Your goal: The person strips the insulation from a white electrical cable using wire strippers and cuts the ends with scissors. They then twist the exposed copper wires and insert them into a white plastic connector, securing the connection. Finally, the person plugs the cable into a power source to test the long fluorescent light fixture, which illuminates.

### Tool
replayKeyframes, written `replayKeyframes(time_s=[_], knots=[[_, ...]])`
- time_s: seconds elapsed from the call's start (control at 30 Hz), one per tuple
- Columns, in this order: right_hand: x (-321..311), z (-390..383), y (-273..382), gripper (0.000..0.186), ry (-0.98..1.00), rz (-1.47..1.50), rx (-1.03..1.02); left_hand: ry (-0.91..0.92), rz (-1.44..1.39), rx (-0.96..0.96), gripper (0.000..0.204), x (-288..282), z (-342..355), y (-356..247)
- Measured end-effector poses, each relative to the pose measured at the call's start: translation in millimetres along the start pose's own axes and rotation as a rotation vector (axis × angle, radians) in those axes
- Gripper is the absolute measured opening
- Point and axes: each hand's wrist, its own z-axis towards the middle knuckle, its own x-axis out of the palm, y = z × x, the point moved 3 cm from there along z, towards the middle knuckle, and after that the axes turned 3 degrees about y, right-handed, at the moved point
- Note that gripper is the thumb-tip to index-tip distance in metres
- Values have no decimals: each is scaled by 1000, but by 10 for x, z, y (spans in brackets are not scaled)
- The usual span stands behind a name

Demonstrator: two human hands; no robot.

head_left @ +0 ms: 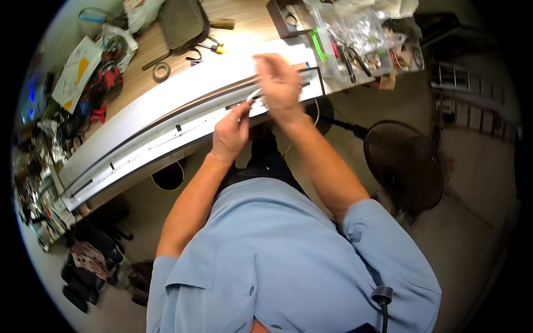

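Left hand [230, 133] pinching a thin white cable [255, 94], blurred right hand [280, 91] just right of it, grip impossible to tell, both over a long black-edged white channel's [139, 152] right part, near bench edge.

Wooden workbench [247, 11] — dim greyish floor [355, 102]

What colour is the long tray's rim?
The rim is black, seen best in the head view.

The person's left hand [231, 134] pinches a white cable [255, 95] over a long black-edged white frame [193, 125]; the blurred right hand [278, 86] hovers near its right end. A pedestal fan [404, 166] stands nearby.
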Motion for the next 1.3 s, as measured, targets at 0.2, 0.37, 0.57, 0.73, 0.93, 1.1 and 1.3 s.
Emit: replayKeyframes(time_s=[0.2,0.37,0.57,0.73,0.93,1.1,1.3], knots=[[-1741,-1161,-979,28,-674,-320,651,21,-303,-171,47,-17,314,158],[-1674,-1481,-1759,37,-301,-570,596,295,371,-6,59,-151,-39,34],[-1584,-1221,-2008,35,-159,-757,444,579,679,86,42,-27,-198,349],[-1606,-1314,-1961,26,-135,-702,544,589,559,45,24,16,-187,394],[-1622,-1653,-2162,24,-248,-512,584,529,547,65,16,-85,-244,99],[-1841,-2283,-2695,29,-334,-37,1101,531,501,94,13,-171,-169,-299],[-1612,-2743,-2684,41,136,-348,1001,536,475,95,11,-283,-74,-559]])
